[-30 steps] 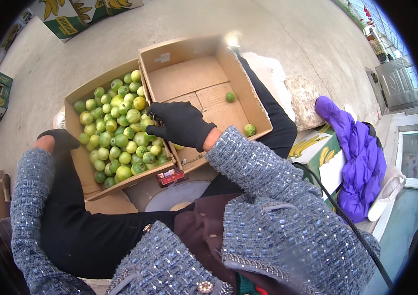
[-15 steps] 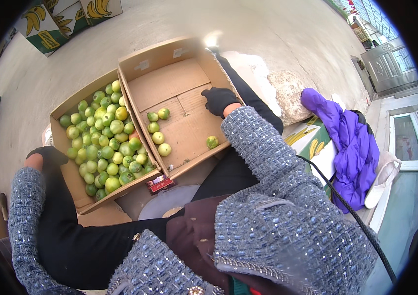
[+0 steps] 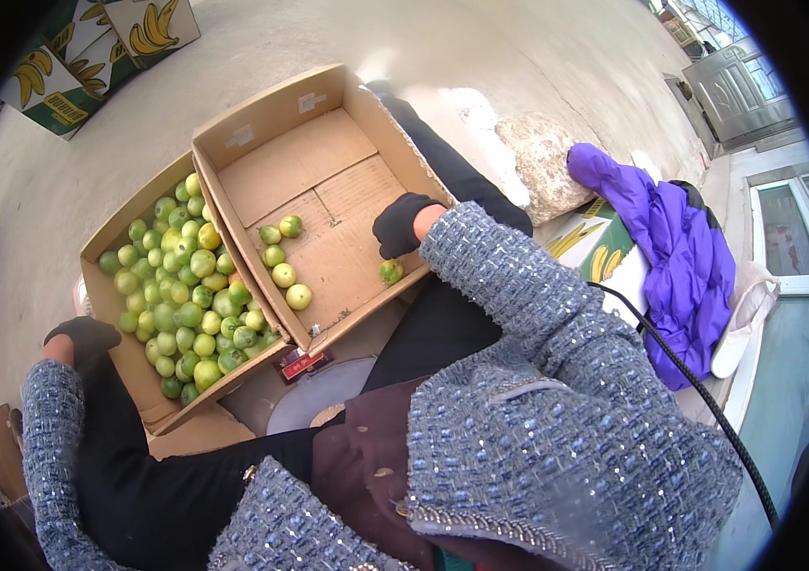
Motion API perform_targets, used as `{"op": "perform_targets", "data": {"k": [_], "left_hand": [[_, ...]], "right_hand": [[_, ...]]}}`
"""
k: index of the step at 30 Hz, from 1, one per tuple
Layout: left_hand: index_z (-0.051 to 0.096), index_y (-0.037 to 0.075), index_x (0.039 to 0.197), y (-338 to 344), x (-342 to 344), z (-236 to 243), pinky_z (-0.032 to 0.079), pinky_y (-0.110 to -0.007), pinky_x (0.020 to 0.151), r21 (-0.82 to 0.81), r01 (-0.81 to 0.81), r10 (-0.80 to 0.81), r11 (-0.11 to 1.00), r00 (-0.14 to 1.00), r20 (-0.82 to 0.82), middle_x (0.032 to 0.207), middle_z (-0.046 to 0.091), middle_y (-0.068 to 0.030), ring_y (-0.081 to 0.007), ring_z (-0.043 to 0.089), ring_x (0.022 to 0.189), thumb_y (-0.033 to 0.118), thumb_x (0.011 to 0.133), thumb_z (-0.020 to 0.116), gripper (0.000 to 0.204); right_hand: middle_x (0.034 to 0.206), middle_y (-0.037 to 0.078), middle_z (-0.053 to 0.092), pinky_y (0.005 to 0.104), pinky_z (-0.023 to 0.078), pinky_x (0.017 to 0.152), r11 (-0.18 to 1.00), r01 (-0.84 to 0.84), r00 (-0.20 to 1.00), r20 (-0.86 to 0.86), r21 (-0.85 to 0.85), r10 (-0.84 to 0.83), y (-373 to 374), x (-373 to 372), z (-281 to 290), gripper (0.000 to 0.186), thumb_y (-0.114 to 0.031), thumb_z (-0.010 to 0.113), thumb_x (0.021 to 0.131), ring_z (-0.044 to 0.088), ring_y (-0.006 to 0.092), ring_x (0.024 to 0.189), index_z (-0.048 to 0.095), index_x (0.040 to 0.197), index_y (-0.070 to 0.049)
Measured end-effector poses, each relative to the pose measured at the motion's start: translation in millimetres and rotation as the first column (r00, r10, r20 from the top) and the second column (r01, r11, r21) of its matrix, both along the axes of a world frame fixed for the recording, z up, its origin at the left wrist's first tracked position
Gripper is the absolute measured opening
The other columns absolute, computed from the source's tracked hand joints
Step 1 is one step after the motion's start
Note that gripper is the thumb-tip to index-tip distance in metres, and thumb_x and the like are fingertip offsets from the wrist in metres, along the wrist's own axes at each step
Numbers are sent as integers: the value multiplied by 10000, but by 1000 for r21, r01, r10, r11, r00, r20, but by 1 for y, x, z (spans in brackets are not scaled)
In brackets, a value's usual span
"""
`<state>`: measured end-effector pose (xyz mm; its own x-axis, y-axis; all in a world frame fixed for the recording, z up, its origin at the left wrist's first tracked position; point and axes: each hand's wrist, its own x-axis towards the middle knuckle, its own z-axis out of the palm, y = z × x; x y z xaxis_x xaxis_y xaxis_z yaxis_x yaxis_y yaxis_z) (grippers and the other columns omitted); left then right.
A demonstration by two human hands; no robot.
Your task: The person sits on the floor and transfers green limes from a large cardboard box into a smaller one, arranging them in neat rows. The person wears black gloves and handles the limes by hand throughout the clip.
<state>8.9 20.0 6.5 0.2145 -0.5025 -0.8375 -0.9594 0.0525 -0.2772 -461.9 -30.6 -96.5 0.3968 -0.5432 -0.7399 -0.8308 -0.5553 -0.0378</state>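
Note:
Both my hands wear black gloves. My right hand [image 3: 399,226] is over the shallow cardboard box [image 3: 302,169], with its fingers curled inward and downward. Any object in them is hidden. Just below it, a green tomato [image 3: 391,272] lies in the box's near right corner. Several other green tomatoes [image 3: 283,275] lie along the left side of that box. Beside the fuller cardboard box [image 3: 143,398], my left hand [image 3: 87,339] lies flat over my knee, holding nothing visible. Many green tomatoes [image 3: 168,276] fill this left box.
Printed banana boxes [image 3: 54,100] stand at the far left. A small red packet [image 3: 301,365] lies below the boxes. At right, a purple jacket [image 3: 653,249] drapes over another banana box [image 3: 587,236], near a pale rough sack [image 3: 539,164]. A black cable [image 3: 685,414] runs across my right side.
My right hand has drawn nearer to me, toward the lone tomato in the corner, and its extended finger has curled in. The whole view has shifted slightly. My left hand stays by the knee.

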Motion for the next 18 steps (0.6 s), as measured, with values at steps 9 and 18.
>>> {"op": "perform_targets", "data": {"k": [9, 18], "left_hand": [[638, 199, 1217, 5, -10, -1, 431, -374, 1002, -64, 101, -101, 993, 995, -3, 1251, 618, -99, -291, 578, 1148, 538, 831, 491, 535], [621, 187, 1253, -2, -7, 10, 392, -354, 1046, 70, 56, -51, 996, 996, -71, 1312, 583, -58, -264, 537, 1211, 497, 881, 463, 509]], "right_hand": [[870, 168, 696, 421, 518, 752, 994, -46, 998, 54, 97, 41, 36, 15, -15, 663, -649, 524, 777, 668, 336, 836, 722, 904, -29], [865, 125, 693, 429, 509, 723, 949, 260, 620, 784, -179, -22, 30, 100, 46, 512, -582, 565, 844, 669, 311, 808, 648, 1027, -111]]}}
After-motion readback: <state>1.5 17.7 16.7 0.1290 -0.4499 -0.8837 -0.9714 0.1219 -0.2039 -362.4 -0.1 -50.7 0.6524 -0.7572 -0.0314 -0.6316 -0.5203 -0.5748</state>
